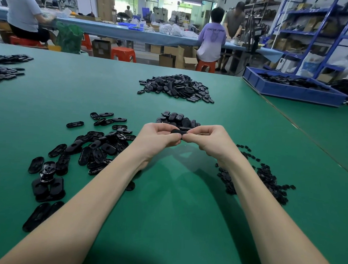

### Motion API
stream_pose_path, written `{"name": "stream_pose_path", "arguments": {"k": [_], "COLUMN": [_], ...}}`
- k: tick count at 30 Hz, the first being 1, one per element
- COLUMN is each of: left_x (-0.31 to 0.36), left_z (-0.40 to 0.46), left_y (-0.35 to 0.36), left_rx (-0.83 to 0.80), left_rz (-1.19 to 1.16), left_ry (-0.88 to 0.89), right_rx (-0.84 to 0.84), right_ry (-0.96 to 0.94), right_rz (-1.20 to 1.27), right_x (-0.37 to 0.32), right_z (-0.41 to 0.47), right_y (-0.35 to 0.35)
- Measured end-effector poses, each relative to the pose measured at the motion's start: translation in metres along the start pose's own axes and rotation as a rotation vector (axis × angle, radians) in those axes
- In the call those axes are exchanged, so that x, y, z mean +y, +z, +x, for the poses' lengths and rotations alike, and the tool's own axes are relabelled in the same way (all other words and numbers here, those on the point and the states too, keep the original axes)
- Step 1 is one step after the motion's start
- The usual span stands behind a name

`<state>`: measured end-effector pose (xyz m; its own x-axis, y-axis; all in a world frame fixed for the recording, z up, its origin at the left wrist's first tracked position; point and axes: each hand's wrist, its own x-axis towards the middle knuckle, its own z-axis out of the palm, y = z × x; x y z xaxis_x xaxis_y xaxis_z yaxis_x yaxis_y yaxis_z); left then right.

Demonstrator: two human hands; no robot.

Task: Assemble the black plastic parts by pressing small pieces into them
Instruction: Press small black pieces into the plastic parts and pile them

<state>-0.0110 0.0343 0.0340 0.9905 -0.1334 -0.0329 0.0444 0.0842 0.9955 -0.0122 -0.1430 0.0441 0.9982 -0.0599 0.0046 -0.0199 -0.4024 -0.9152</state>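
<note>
Both hands, left (158, 136) and right (207, 139), fingers pinching one small, flat, oval black plastic part (178, 131) between them.

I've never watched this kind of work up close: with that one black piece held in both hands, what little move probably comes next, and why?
Probably a firm squeeze to seat the small piece. Both the left hand and the right hand pinch one black plastic part above the green table, fingertips meeting on it. Whether the insert is already in is hidden. After that it would likely go onto the small pile just beyond.

Purple shirt (211, 40) back: "CHINA" (2nd word illegible).
</note>
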Motion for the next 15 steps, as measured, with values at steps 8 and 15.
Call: {"name": "stream_pose_path", "arguments": {"k": [8,15], "left_x": [-0.008,-0.009], "left_z": [0.002,0.004], "left_y": [0.003,-0.003], "left_rx": [0.096,0.115], "left_rz": [0.073,0.014], "left_ry": [-0.004,-0.015], "right_rx": [0.071,0.094], "right_ry": [-0.004,-0.166], "right_rz": [-0.027,-0.233], "right_x": [0.004,0.001], "right_z": [0.0,-0.003], "right_y": [0.011,0.015]}}
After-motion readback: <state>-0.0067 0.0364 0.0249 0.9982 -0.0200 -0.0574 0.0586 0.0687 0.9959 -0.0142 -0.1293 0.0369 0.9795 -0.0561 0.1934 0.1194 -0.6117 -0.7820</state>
